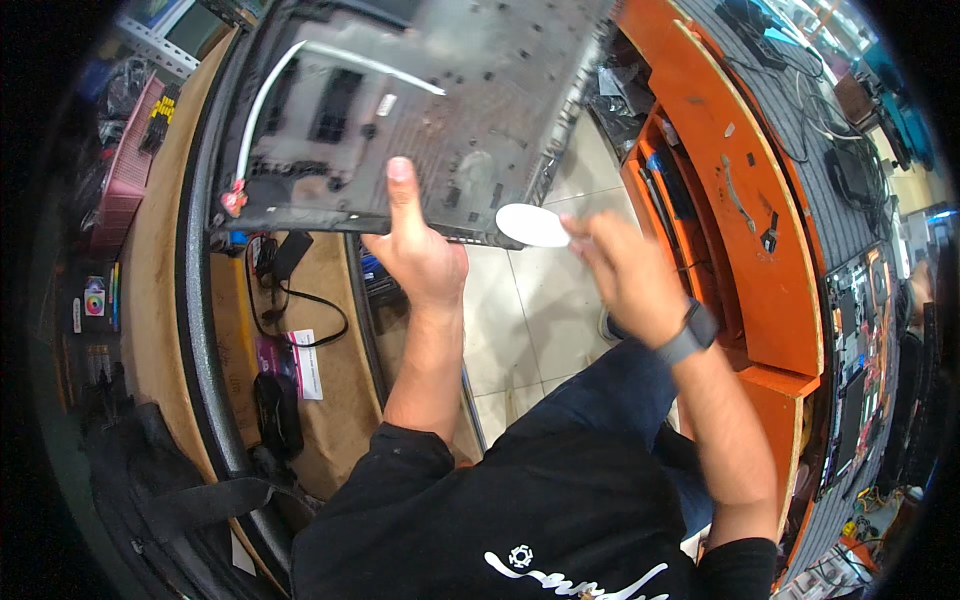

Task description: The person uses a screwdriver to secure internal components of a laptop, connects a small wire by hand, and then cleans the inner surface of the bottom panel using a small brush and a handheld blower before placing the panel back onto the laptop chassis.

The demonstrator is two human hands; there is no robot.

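Observation:
My left hand [420, 250] grips the near edge of a black laptop case panel [440, 150], thumb on its upper face and fingers hidden below. The panel is tilted and dusty, with screw posts and vents. Along its left part runs a thin white cable [263, 105] with a reddish end by the near-left corner. Between the thumb and fingers of my right hand [630, 275] is a white oval, flat-looking piece [532, 226], close to the panel's near-right corner. Whether it touches the panel I cannot tell. Motion blurs the right hand, which has a dark watch [688, 333] on its wrist.
Left of me, a brown desk [345, 440] holds a black cable [335, 338] and a white-and-purple box [305, 365]. An orange cabinet [690, 120] stands at right. Beyond it, an opened laptop [855, 360] lies on a striped grey worktop [785, 130].

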